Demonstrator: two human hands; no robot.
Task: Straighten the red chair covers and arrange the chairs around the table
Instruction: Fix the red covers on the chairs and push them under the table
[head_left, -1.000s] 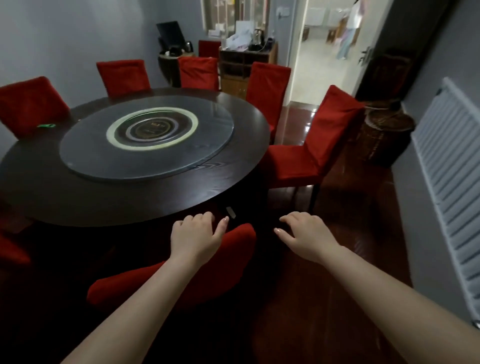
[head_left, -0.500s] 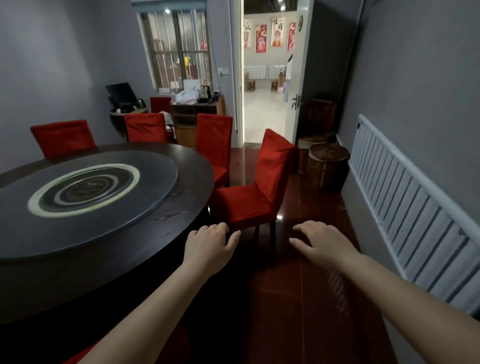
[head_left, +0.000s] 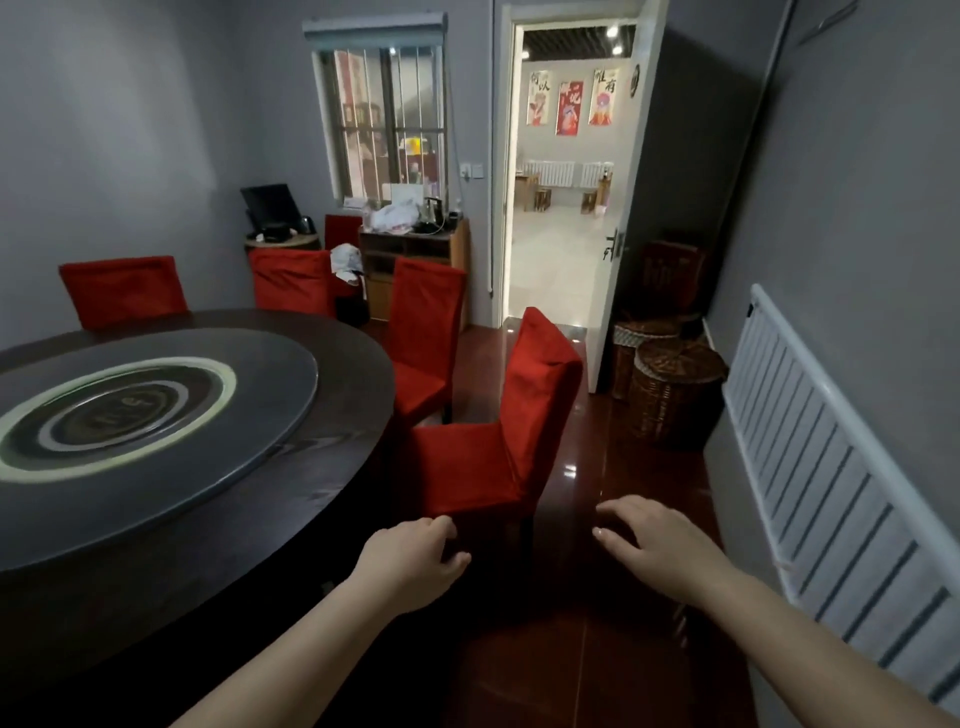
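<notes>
Glossy dark-red floor (head_left: 597, 649) runs along the right of a round dark tabletop (head_left: 358, 384), which carries one grey glass turntable (head_left: 156, 415).

Nearest, two bare hands reach out over the floor past the tabletop's right edge. The left hand (head_left: 415, 564) has its fingers loosely curled and holds nothing. The right hand (head_left: 654, 540) is palm down with fingers spread and is also empty. Neither touches a chair.

Five red-covered chairs show. The nearest chair (head_left: 488, 457) stands just beyond the left hand, its seat turned toward the tabletop's rim. Its cover lies flat on the seat, but the top of the back is rumpled, with one corner peaked. A second chair (head_left: 426, 338) sits farther round the rim, its cover hanging fairly smooth. A third chair (head_left: 291, 280) and a fourth chair (head_left: 122, 291) show only their backs over the tabletop's far side, and the third is creased. A fifth red back (head_left: 343, 231) stands apart from the tabletop, by a wooden cabinet (head_left: 415, 249).

Two wicker baskets (head_left: 675, 395) sit well right of the tabletop beside an open door (head_left: 623, 208).
</notes>
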